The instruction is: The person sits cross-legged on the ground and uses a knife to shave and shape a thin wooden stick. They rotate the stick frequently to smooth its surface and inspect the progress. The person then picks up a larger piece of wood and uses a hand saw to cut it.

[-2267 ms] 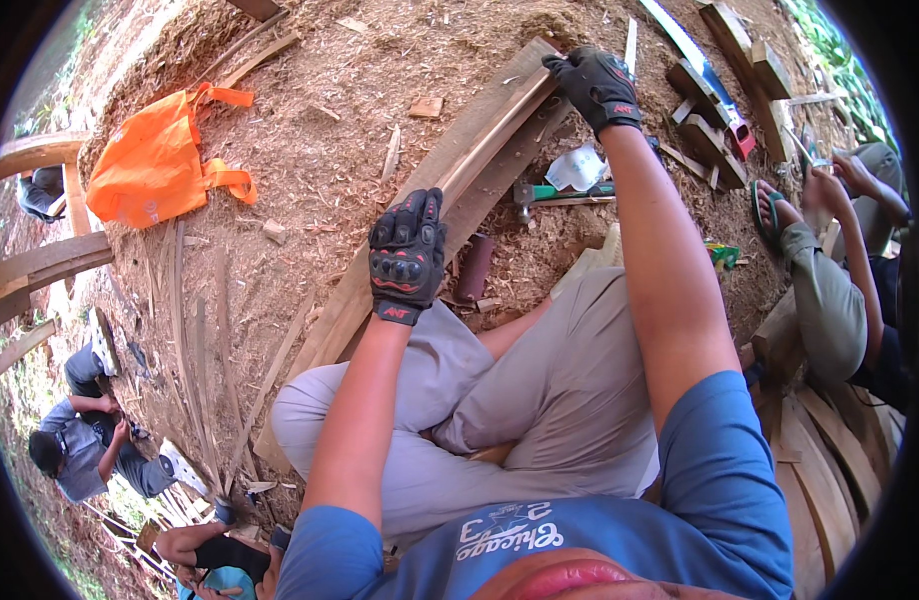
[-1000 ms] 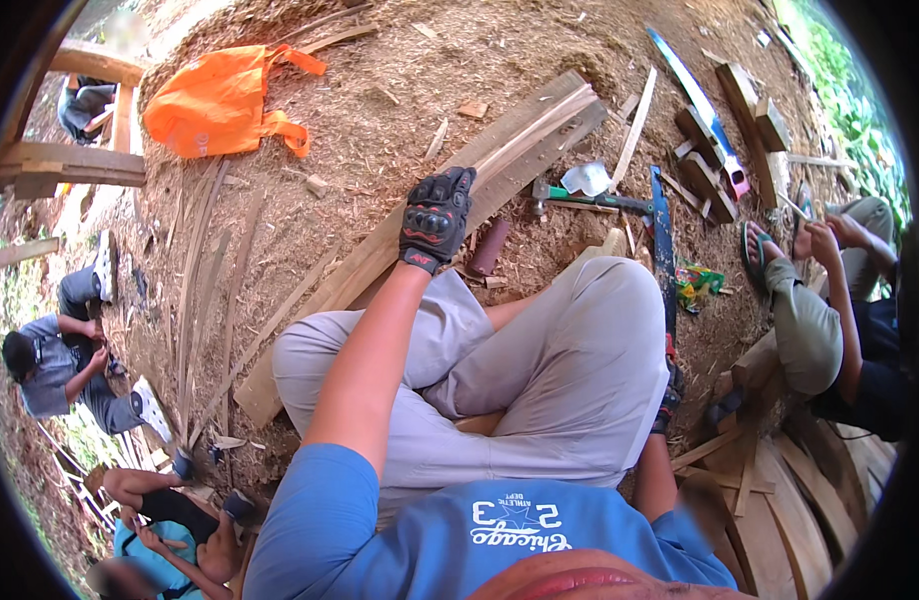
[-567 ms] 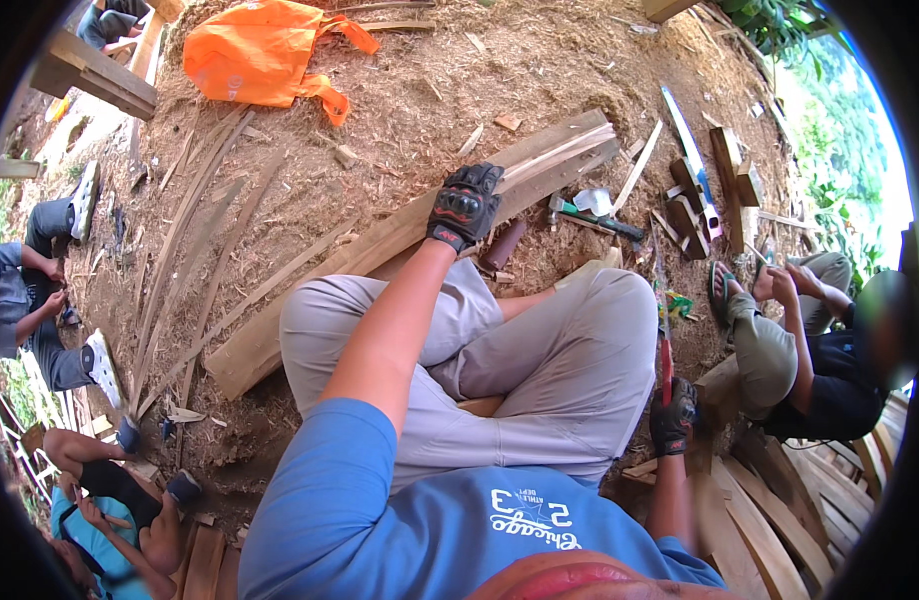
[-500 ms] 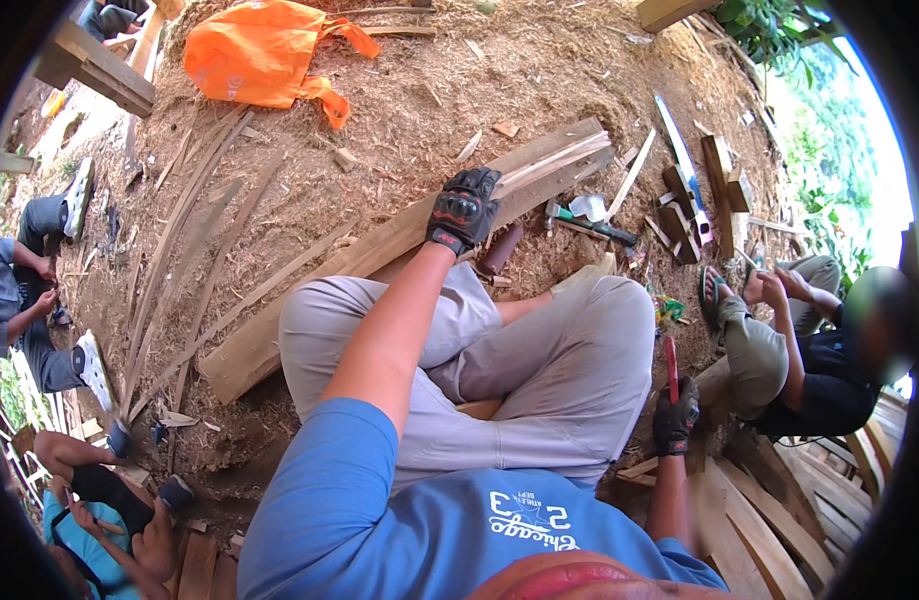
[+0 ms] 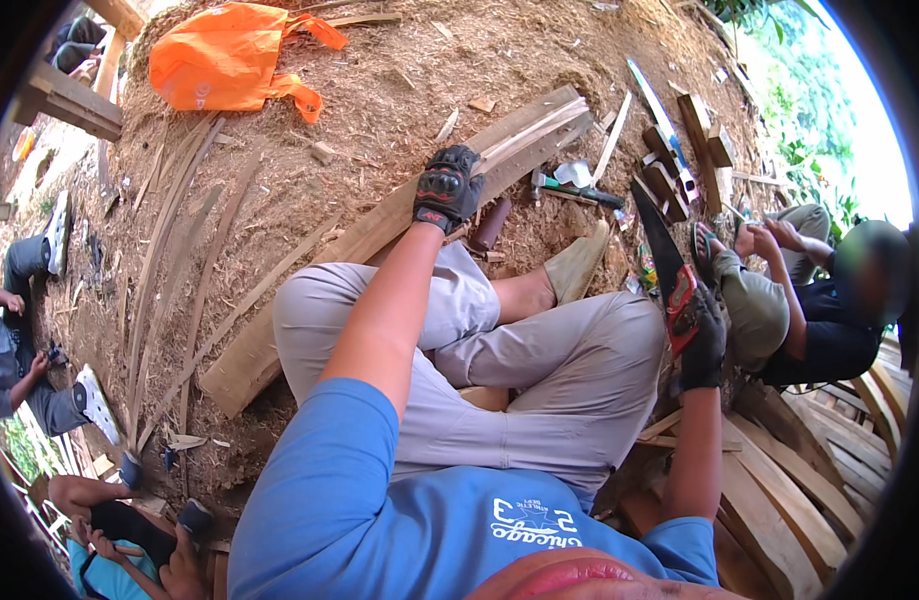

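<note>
A long, pale wooden beam (image 5: 536,132) lies slantwise across the ground before my crossed legs. My left hand (image 5: 448,188), in a black glove, is closed over its upper part, fingers curled onto the wood. At my right knee, my gloved right hand (image 5: 706,345) grips a hand saw (image 5: 681,308) by its red and black handle. The dark blade points up and away, clear of the beam. Beyond my knees lie a hammer (image 5: 578,190) with a green and black handle and a dark brown cylinder (image 5: 492,224).
Close on my right sits a person (image 5: 815,330) holding a thin stick. Another saw (image 5: 664,125) with a long light blade lies among wood blocks (image 5: 699,140). Thin strips (image 5: 165,240) spread at left, near other seated people. An orange bag (image 5: 220,62) lies at the far left; planks (image 5: 780,490) at lower right.
My right hand has moved up and slightly right with the saw, whose dark blade now shows fully. My left hand stays on the beam. The whole view has shifted a little.
</note>
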`<state>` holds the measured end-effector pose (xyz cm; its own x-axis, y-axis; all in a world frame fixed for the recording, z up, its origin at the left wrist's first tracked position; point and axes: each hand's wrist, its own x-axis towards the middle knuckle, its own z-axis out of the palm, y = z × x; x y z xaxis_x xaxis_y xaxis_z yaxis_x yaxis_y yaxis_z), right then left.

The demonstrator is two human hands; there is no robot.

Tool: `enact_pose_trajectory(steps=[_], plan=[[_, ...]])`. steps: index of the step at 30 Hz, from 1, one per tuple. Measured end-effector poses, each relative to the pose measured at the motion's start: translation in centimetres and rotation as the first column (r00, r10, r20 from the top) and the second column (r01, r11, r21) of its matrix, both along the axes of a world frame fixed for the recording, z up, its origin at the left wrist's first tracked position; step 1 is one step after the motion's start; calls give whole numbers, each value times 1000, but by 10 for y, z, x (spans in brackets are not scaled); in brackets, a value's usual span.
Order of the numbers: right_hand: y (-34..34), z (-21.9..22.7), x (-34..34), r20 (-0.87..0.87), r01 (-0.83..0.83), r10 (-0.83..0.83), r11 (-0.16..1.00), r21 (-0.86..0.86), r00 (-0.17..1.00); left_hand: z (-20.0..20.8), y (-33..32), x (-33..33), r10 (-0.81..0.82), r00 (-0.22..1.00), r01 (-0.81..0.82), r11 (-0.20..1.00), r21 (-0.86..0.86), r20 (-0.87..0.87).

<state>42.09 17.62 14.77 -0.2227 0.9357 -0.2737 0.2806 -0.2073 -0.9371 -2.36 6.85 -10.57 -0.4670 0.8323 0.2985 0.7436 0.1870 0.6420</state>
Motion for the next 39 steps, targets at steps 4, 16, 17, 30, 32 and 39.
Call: enact_pose_trajectory(steps=[4,16,17,30,32,39], plan=[[4,10,14,-55,56,-50,992,111,997,12,-2,1,22,999,-22,1000,-19,29],[-12,-12,-191,-127,-151,170,978,144,977,11,2,3,34,999,-34,998,-61,-13],[-10,-23,-207,-137,-189,195,981,51,971,13,3,3,30,999,-31,998,-59,-11],[-12,-128,-255,106,-437,427,841,317,898,20,5,7,39,999,-37,995,-92,15],[-8,-130,-255,115,-444,430,841,309,895,14,6,7,54,998,-55,994,-92,-12],[-8,-134,-252,167,-451,419,828,333,892,13,8,6,46,999,-47,994,-95,-9]])
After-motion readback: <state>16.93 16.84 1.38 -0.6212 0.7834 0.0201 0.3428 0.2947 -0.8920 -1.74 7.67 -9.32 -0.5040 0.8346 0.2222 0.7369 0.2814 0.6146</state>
